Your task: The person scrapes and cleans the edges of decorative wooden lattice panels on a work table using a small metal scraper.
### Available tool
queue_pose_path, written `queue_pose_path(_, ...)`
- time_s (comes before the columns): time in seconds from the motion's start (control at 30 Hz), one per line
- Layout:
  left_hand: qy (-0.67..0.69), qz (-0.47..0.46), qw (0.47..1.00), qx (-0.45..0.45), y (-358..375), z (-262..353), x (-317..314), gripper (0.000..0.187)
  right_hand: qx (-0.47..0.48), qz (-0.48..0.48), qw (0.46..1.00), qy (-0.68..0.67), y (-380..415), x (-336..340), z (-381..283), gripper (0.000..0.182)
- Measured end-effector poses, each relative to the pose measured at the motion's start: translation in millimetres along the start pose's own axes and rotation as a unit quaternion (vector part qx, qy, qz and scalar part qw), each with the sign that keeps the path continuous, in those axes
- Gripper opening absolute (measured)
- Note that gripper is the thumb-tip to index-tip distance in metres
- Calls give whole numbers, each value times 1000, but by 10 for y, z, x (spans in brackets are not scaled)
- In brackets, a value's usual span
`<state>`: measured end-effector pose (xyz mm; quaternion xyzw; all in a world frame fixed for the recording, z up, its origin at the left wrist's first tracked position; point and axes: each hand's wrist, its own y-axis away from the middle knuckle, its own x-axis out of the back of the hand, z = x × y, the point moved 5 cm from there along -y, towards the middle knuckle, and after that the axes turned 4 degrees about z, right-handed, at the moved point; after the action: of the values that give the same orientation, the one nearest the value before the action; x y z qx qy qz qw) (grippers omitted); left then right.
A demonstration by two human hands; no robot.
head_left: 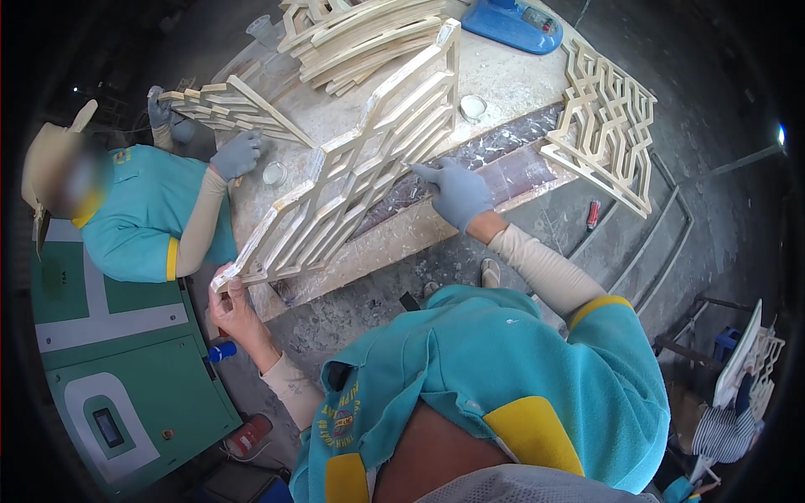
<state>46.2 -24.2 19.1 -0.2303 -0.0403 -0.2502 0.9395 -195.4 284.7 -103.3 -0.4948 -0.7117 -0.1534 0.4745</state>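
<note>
A pale wooden lattice panel (334, 172) stands tilted on the table in front of me, with white smears along its upper edge. My left hand (237, 308), bare, is closed on its near lower-left corner. My right hand (459, 194) wears a grey glove. Its index finger is stretched out to the panel's right side, at or touching a slat; the other fingers are partly hidden. A small dish of white paste (472, 107) sits beyond that hand, and another cup of white paste (274, 173) lies left of the panel.
Across the worktable (520, 92), a co-worker (159, 210) in gloves holds another lattice (239, 109). Curved wooden strips (369, 42) are stacked at the back near a blue scale (511, 25). A finished-looking lattice (604, 121) overhangs the right edge. Green machine cabinet (126, 360) at left.
</note>
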Motion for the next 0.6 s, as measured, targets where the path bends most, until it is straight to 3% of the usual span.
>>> queue_pose_path(0.23, 8, -15, 1000, 6, -2, -5, -1, 31, -39, 34, 997, 57, -30, 14, 13, 52)
queue_pose_path(0.33, 12, -12, 1000, 15, 3, -12, 4, 32, 7, 25, 999, 45, -6, 71, -57, 51)
queue_pose_path(0.43, 10, -8, 1000, 8, 8, -1, -8, 33, -40, 36, 998, 31, -119, 192, 13, 51)
queue_pose_path(0.53, -8, -8, 1000, 5, 9, 29, -10, 32, -80, -15, 996, 38, -160, 93, 92, 54)
queue_pose_path(0.6, -14, -10, 1000, -2, 2, 45, -32, 32, 0, -13, 1000, 28, -67, -45, 7, 44)
